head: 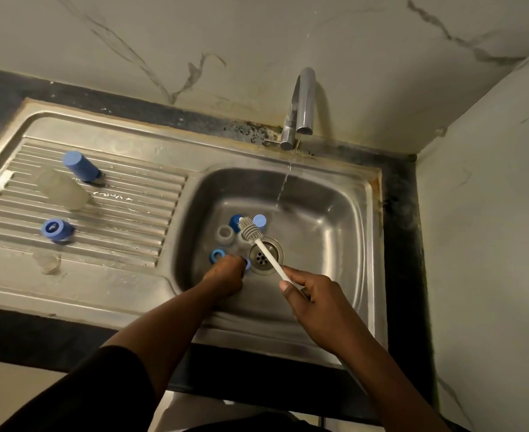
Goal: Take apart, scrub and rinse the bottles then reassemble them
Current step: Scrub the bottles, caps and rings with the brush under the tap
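My right hand (311,296) grips the white handle of a bottle brush (258,241), whose grey bristle head points up-left over the sink basin (328,219). My left hand (225,274) reaches down to the basin floor with fingers curled round a small blue part (247,263) that is mostly hidden. Loose in the basin lie a blue ring (217,255), a grey cup-like piece (225,235), a dark blue piece (234,222) and a light blue cap (260,221). On the drainboard (132,198) sit a blue cap (80,166), a clear bottle body (62,188), a blue collar (55,229) and a small clear piece (48,261).
The chrome tap (300,107) runs a thin stream of water into the basin right of the parts. The drain (264,255) lies under the brush handle. A marble wall stands behind and to the right; a dark counter edge (38,335) runs along the front.
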Demonstrator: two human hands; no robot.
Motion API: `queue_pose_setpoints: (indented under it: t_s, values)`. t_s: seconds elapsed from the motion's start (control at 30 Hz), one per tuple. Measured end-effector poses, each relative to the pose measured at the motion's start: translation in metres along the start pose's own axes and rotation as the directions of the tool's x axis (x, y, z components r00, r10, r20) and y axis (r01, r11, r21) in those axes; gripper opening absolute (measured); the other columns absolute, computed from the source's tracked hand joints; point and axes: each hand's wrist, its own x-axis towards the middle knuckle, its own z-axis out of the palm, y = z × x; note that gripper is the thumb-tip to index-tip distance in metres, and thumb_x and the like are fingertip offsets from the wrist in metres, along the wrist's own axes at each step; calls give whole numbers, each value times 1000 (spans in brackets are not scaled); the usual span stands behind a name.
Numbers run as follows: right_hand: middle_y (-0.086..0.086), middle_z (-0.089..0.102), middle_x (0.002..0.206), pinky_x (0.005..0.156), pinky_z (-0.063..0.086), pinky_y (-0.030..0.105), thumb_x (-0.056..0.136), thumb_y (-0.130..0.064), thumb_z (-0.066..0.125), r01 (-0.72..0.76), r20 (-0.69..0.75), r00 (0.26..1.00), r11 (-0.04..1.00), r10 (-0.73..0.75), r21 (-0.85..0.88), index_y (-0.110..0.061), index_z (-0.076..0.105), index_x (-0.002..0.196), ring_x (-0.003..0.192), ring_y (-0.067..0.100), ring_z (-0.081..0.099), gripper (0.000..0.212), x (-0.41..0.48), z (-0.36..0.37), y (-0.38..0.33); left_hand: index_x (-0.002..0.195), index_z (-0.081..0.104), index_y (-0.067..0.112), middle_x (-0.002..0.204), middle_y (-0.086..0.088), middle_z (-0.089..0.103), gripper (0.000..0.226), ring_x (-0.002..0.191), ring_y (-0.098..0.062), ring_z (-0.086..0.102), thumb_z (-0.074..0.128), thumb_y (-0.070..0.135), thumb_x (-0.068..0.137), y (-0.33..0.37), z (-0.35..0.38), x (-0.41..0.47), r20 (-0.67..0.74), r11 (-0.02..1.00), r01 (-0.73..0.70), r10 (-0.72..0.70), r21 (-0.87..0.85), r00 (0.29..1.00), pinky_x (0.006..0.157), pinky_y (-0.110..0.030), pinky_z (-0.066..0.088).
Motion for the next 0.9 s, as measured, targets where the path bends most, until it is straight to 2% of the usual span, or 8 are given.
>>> queue_pose_setpoints:
  t_s: [0.1,0.27,0.33,0.43,0.53,0.6,0.73,0.9]
  values:
    - [-32,55,56,62,39,15,106,-39,54,5,5,1000,1000,-5,-15,-45,61,142,57,-3,57,37,1,0,2,112,65,14,118,-8,66,17,96,-19,64,66,6,96,2,3,5,0,999,-1,2,37,1000,87,-30,54]
    - [-20,57,56,60,44,23,105,-39,55,18,-5,1000,1000,-19,-14,-48,62,140,54,4,54,36,0,-1,2,122,64,10,123,-10,66,26,110,-25,67,66,5,97,6,0,0,-11,1000,-8,8,27,1000,97,-35,58]
    - [-18,57,56,60,44,24,105,-38,56,38,-12,999,999,-38,-9,-48,63,139,54,4,54,36,0,-1,-2,122,65,12,124,-10,67,28,109,-24,67,66,6,95,7,-5,-7,-22,1000,-2,2,-6,1000,96,-33,57]
    - [-11,56,56,62,50,35,105,-38,57,72,-21,997,997,-71,12,-53,65,133,54,7,53,32,4,2,-10,115,70,14,120,-8,71,26,108,-26,69,69,9,90,8,-17,-20,-73,996,13,-19,-83,997,89,-30,53]
    - [-18,59,58,62,49,30,105,-37,58,118,-16,993,993,-117,25,-58,68,121,56,5,56,29,8,7,-28,103,75,16,109,-8,75,18,102,-29,71,73,21,87,5,-33,-39,-174,990,17,-42,-143,984,84,-31,53]
    - [-23,60,61,63,45,24,105,-36,58,141,-17,990,990,-141,12,-56,68,123,60,3,59,29,13,12,-40,98,74,18,101,-5,77,17,94,-26,72,76,29,86,0,-44,-51,-245,982,-7,-40,-187,969,81,-33,58]
    - [-15,58,65,65,41,18,104,-35,59,199,-34,980,980,-198,9,-50,72,121,64,3,59,27,24,27,-66,97,76,19,93,0,78,17,88,-21,74,79,26,82,-21,-71,-79,-374,975,-63,-23,-215,927,76,-31,56]
    - [-14,63,68,67,44,22,104,-42,57,228,-9,974,974,-228,13,-42,72,122,61,2,59,24,35,46,-92,85,76,17,71,9,65,10,70,-15,66,79,23,78,-53,-108,-115,-490,963,-102,-36,-251,871,58,-18,38]
